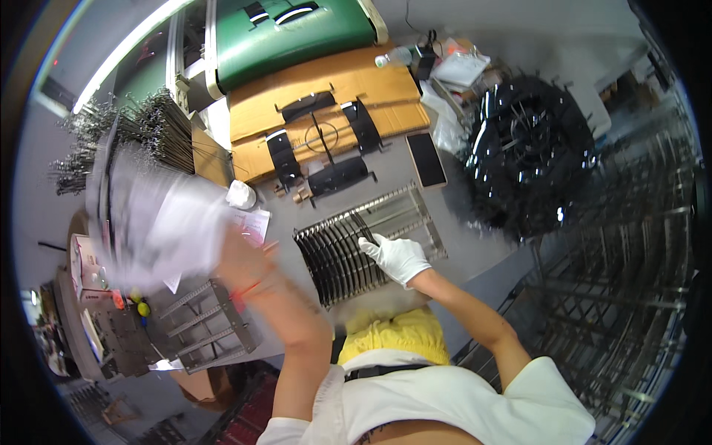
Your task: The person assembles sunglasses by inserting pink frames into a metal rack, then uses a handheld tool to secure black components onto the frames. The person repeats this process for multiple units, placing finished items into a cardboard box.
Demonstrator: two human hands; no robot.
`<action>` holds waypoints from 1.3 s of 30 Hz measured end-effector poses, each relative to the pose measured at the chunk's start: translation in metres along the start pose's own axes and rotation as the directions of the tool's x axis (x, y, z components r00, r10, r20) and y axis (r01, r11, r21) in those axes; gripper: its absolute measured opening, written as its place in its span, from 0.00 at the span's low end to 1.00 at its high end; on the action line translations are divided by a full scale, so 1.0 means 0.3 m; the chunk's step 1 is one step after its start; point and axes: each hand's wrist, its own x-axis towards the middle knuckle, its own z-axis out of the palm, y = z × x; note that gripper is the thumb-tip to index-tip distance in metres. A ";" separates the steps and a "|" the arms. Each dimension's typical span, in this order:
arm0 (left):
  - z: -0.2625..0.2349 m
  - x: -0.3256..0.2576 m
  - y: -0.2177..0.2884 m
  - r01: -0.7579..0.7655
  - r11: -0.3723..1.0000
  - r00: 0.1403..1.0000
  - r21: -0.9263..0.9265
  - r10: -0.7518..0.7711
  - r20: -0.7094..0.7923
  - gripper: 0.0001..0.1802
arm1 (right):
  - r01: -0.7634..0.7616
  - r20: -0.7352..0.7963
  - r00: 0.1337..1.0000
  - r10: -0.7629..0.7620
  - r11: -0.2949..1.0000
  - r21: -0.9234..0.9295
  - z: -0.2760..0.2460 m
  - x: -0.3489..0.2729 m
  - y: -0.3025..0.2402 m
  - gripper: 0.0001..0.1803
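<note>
My right hand [399, 259], in a white glove, reaches over a slotted metal rack [430, 226]. Its thumb and fingers close on the endmost of several curved black strips [326, 259], which stand side by side in the rack's left part. My left hand [167, 226], also in white, is raised at the left and badly smeared by motion; its fingers cannot be made out. A blurred dark curved strip [106, 200] shows along its far side, and whether the hand grips it is unclear.
Beyond the rack, four curved black panels [337, 175] surround a wire frame, partly on cardboard [400, 85]. A phone [426, 159] lies beside them. Glossy black pieces [534, 141] are heaped right. Thin metal rods [159, 133] stand left, near another rack [208, 330]. A green conveyor [297, 48] is behind.
</note>
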 end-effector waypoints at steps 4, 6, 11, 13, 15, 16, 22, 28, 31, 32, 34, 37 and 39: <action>0.464 -0.201 0.118 0.469 0.875 0.624 -0.122 -0.231 0.746 0.31 | 0.132 -0.179 0.976 -0.122 0.990 0.047 -0.176 0.281 0.040 0.37; 0.629 -0.278 0.127 0.726 0.670 0.422 -0.156 -0.255 0.870 0.34 | 0.028 -0.261 0.965 0.035 0.973 0.231 -0.304 0.430 -0.069 0.39; 0.435 -0.405 -0.048 0.638 0.760 0.410 0.123 -0.471 0.781 0.36 | -0.146 -0.426 0.900 0.091 0.984 -0.098 -0.255 0.830 0.002 0.58; 0.224 -0.379 -0.187 0.709 0.684 0.483 0.170 -0.647 0.590 0.33 | -0.150 -0.372 0.923 0.101 0.983 -0.104 -0.257 0.828 -0.011 0.61; 0.021 -0.254 -0.230 0.777 0.629 0.576 0.038 -0.733 0.362 0.29 | 0.009 -0.398 0.913 0.087 0.973 0.232 -0.236 0.845 0.053 0.51; -0.075 -0.224 -0.259 0.774 0.622 0.605 0.120 -0.781 0.153 0.28 | 0.118 -0.440 0.896 0.067 0.917 0.380 -0.242 0.875 0.091 0.47; -0.079 -0.134 -0.423 0.659 0.742 0.749 -0.123 -0.635 0.188 0.28 | 0.380 -0.408 0.896 -0.176 0.780 0.498 -0.451 0.681 0.016 0.39; 0.210 -0.243 -0.290 0.508 0.855 0.843 -0.108 -0.468 0.263 0.38 | 0.180 -0.501 0.635 -0.588 0.743 -0.644 -0.318 0.173 -0.208 0.27; 0.047 -0.190 -0.179 0.828 0.296 0.557 -0.476 -0.537 0.634 0.28 | 0.547 -0.584 0.629 -0.513 0.826 -0.136 -0.347 0.088 -0.062 0.31; -0.001 -0.171 -0.165 0.817 0.187 0.555 -0.545 -0.511 0.657 0.28 | 0.499 -0.590 0.727 -0.350 0.861 0.104 -0.259 0.076 0.003 0.35; -0.072 -0.154 -0.168 0.762 0.075 0.603 -0.644 -0.446 0.662 0.29 | 0.538 -0.378 0.840 -0.389 0.682 0.495 -0.128 0.019 0.103 0.36; -0.133 -0.169 -0.172 0.722 0.212 0.679 -0.659 -0.402 0.614 0.29 | 0.385 -0.083 0.919 -0.385 0.839 0.385 0.058 -0.033 0.179 0.14; -0.167 -0.167 -0.170 0.739 0.214 0.659 -0.639 -0.429 0.618 0.29 | 0.565 -0.203 0.687 -0.698 0.689 -0.454 0.114 -0.039 0.202 0.08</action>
